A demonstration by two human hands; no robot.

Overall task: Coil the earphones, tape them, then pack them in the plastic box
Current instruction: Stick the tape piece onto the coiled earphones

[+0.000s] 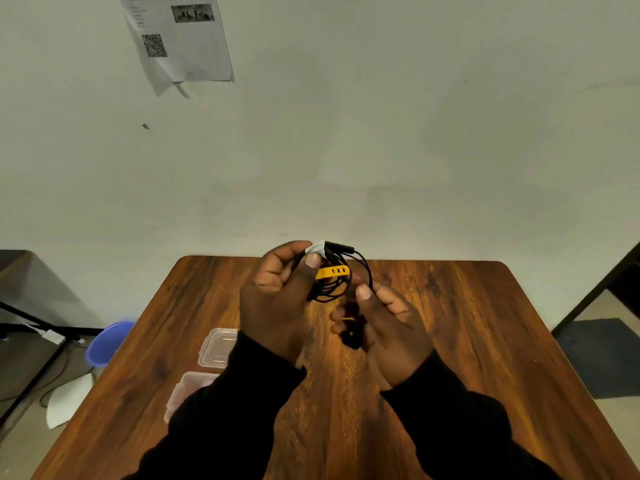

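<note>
Two pieces of the plastic box lie nearest us at the left of the tabletop (450, 341), the base (188, 389) half under our sleeve and the lid (218, 346) just beyond it, set apart, we judge, so the box stands open for packing. Above them our right hand (388, 334) curls loosely around something dark we cannot make out. Farthest out, our left hand (280, 299) pinches the coiled earphones (337, 277) between thumb and fingers (287, 252) at a pale strip of tape (316, 248), probably to stop the loops springing open, a yellow tab (334, 271) crossing the coil.
</note>
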